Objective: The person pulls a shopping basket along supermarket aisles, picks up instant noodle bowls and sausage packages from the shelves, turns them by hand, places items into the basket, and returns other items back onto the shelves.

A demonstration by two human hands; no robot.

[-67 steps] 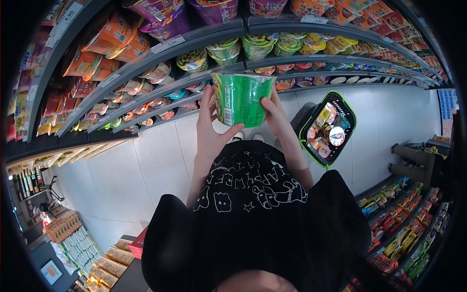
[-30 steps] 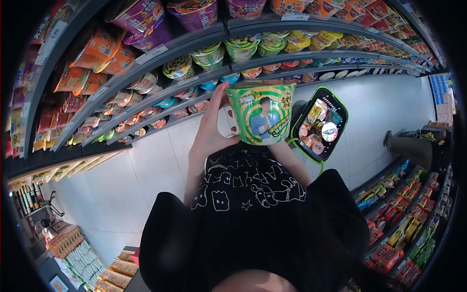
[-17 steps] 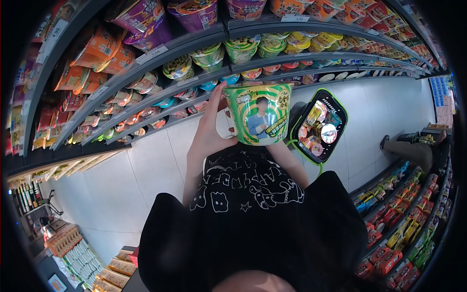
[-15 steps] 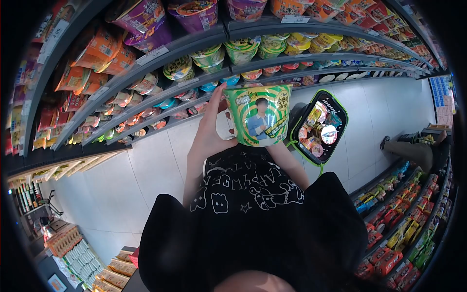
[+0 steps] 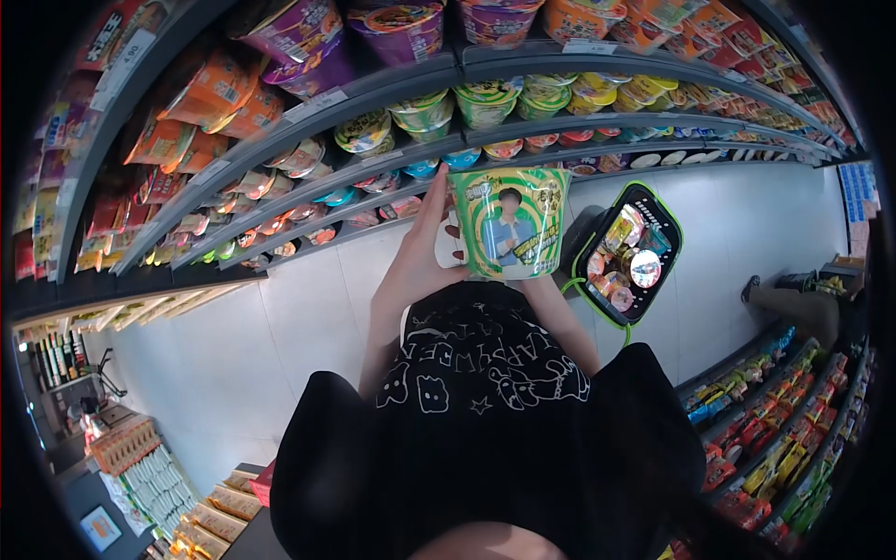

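An instant noodle cup [image 5: 509,224], green and cream with a person printed on its front, is held upright before my chest. My left hand [image 5: 425,257] grips its left side, thumb low and fingers reaching up toward the rim. From the right my other forearm comes up to the cup. My right hand [image 5: 539,291] is mostly hidden behind and under the cup, and it appears to support it there. On the floor just right of the cup stands a black shopping basket [image 5: 590,297] with a green rim, containing several packaged cups and tubs [image 5: 618,257].
Curved-looking shelves [image 5: 392,154] of noodle cups and packets run across the front. Behind me on the right, another shelf [image 5: 747,411] carries colourful packets. A person's leg [image 5: 793,308] shows at the far right. Stacked boxes [image 5: 126,443] stand at lower left.
The view has shifted slightly, so shelves and basket sit a little further right and lower. The cup has turned slightly and is more upright; both hands stay at it.
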